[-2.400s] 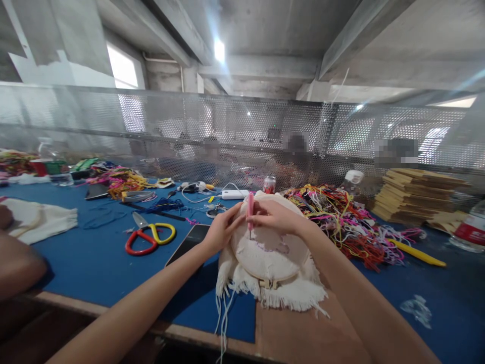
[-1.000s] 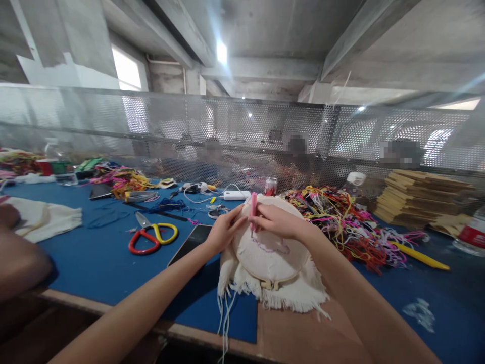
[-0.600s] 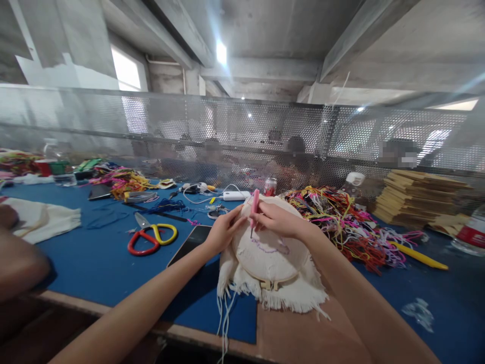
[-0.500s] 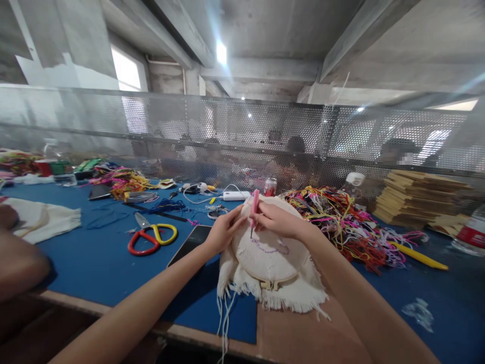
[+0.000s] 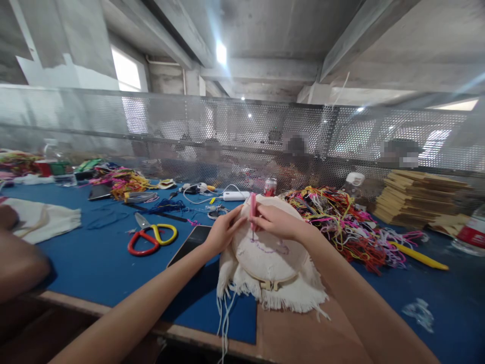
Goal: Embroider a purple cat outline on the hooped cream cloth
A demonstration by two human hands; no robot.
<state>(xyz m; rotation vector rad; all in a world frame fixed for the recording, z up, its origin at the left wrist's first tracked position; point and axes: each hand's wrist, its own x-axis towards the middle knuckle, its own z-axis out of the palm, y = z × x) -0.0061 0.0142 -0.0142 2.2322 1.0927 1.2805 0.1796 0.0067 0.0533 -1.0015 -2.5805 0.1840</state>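
Observation:
A round wooden embroidery hoop holds cream fringed cloth with a purple stitched line across its middle. The hoop stands tilted on the blue table. My left hand grips the hoop's upper left rim. My right hand holds a pink punch needle upright, its metal tip pressed against the cloth near the purple line.
Red and yellow scissors and a dark phone lie left of the hoop. A tangle of coloured threads and a yellow tool lie to the right, with stacked wooden boards behind. Another person's arm rests at far left.
The punch needle has gone from tilted to upright, its tip now set down on the cloth. My left hand keeps its grip on the hoop.

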